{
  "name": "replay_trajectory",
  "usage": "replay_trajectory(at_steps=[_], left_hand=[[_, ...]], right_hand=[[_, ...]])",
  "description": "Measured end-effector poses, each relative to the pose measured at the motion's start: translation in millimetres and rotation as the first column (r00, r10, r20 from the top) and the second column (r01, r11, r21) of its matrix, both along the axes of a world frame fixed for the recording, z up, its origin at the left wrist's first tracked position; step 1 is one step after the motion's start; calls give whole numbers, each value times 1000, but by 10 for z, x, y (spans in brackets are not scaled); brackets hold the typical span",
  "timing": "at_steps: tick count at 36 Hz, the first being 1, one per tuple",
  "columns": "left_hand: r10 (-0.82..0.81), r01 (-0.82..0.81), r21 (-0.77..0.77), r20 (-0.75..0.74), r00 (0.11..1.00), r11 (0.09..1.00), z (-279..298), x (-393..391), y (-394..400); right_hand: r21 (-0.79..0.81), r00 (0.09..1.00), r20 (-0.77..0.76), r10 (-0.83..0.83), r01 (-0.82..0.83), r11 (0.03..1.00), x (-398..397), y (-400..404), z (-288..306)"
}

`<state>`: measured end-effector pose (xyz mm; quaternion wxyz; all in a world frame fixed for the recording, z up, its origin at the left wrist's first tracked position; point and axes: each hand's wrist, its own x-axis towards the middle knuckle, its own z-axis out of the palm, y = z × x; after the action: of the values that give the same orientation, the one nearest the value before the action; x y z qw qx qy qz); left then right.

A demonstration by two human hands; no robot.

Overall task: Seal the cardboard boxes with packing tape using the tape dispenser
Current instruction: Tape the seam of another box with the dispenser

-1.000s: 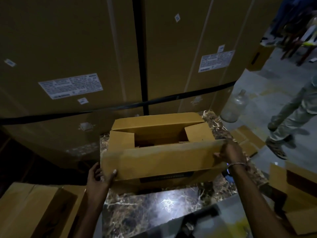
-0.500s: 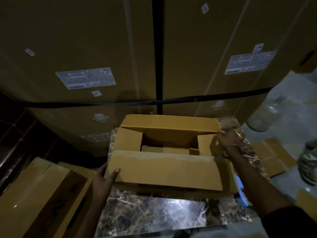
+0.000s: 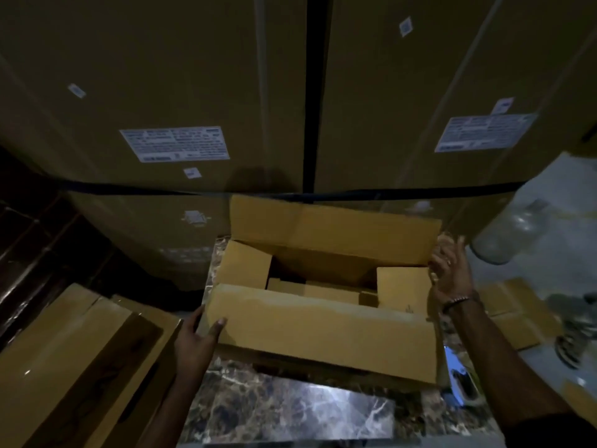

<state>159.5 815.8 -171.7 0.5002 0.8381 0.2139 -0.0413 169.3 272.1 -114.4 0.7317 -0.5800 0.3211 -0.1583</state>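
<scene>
An open cardboard box (image 3: pixel 323 331) stands on a dark marble table (image 3: pixel 290 412) in front of me. Its near long flap leans toward me and its far long flap (image 3: pixel 332 231) stands up. Both short side flaps are folded inward. My left hand (image 3: pixel 197 341) holds the left end of the near flap, thumb on top. My right hand (image 3: pixel 449 273) touches the right end of the far flap, fingers spread. A blue object (image 3: pixel 458 379), possibly the tape dispenser, lies at the table's right edge beside the box.
Tall cartons (image 3: pixel 193 108) with white labels and black straps rise right behind the table. A brown box (image 3: pixel 74 367) sits low at my left. On the floor to the right are flattened cardboard (image 3: pixel 513 312), a clear water jug (image 3: pixel 513 234) and a person's shoe (image 3: pixel 571 347).
My right hand moved from the near flap's right end up to the far flap's right end. The far flap now stands higher. The left hand stayed on the near flap.
</scene>
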Motion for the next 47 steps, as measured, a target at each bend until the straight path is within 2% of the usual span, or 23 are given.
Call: replay_trajectory(at_steps=[1, 2, 4, 6, 7, 8, 12, 14, 17, 19, 21, 23, 26, 28, 31, 35, 38, 40, 42, 43, 44, 46, 47], left_hand=[[-12, 12, 7, 9, 1000, 1000, 7, -4, 0], [-19, 19, 8, 16, 1000, 1000, 1, -12, 9], [-30, 30, 3, 25, 999, 1000, -70, -8, 65], [-56, 56, 6, 14, 998, 998, -195, 13, 143], [-64, 64, 19, 6, 998, 998, -242, 11, 165], [-73, 72, 32, 6, 997, 997, -223, -15, 155], [-55, 53, 104, 18, 998, 993, -26, -234, 2], [-46, 42, 144, 22, 999, 989, 22, -324, -36], [-58, 49, 160, 49, 997, 986, 26, -421, -37], [-75, 63, 176, 62, 995, 982, 19, -480, -42], [-89, 70, 236, 70, 994, 969, 32, -543, -75], [-149, 88, 408, 121, 981, 909, 70, -590, -137], [-363, 203, 589, 167, 917, 782, 147, -548, -317], [-483, 311, 604, 142, 864, 734, 172, -513, -535], [-626, 448, 614, 96, 774, 649, 204, -517, -964], [-732, 508, 669, 78, 677, 542, 126, -534, -1589], [-762, 531, 699, 30, 647, 479, 2, -601, -2039], [-746, 513, 743, -28, 665, 430, -74, -681, -2271], [-691, 479, 754, -46, 721, 449, -115, -728, -2429], [-660, 459, 753, -43, 750, 472, -115, -743, -2483], [-634, 440, 756, -43, 772, 485, -109, -759, -2529], [-593, 414, 759, -46, 804, 502, -113, -796, -2624], [-572, 409, 746, -45, 819, 525, -100, -818, -2678]], right_hand=[[59, 1000, 7, -16, 15, 998, -53, 7, 10], [6, 1000, 6, 3, -3, 1000, -126, 21, 37], [23, 999, 52, 16, -17, 1000, -225, 11, -27], [21, 1000, -11, -10, 10, 1000, -312, 71, 21], [96, 1000, -13, -21, 22, 995, -338, 61, -15], [91, 999, -38, -32, 35, 995, -397, 66, -33], [-157, 982, -176, 69, -97, 983, -545, 136, -84], [-367, 954, -270, 131, -227, 902, -581, 133, -190], [-540, 865, -443, 234, -466, 701, -586, 124, -408], [-616, 839, -510, 188, -509, 602, -599, 156, -544], [-665, 832, -547, 93, -499, 555, -628, 273, -600], [-669, 820, -572, 11, -474, 573, -708, 434, -567], [-588, 715, -696, -64, -516, 623, -852, 735, -449], [-592, 678, -729, -98, -552, 587, -921, 835, -417], [-624, 681, -723, -116, -572, 532, -979, 864, -390], [-647, 667, -733, -134, -624, 438, -1046, 884, -273], [-635, 656, -747, -105, -659, 403, -1064, 819, -258], [-636, 677, -734, -61, -653, 412, -1086, 733, -319], [-638, 701, -713, -4, -646, 419, -1127, 631, -347], [-625, 720, -692, 53, -633, 457, -1132, 575, -401], [-589, 744, -655, 131, -612, 528, -1147, 501, -463], [-460, 844, -462, 271, -489, 741, -1172, 368, -506], [-394, 891, -364, 271, -411, 822, -1207, 291, -549]])
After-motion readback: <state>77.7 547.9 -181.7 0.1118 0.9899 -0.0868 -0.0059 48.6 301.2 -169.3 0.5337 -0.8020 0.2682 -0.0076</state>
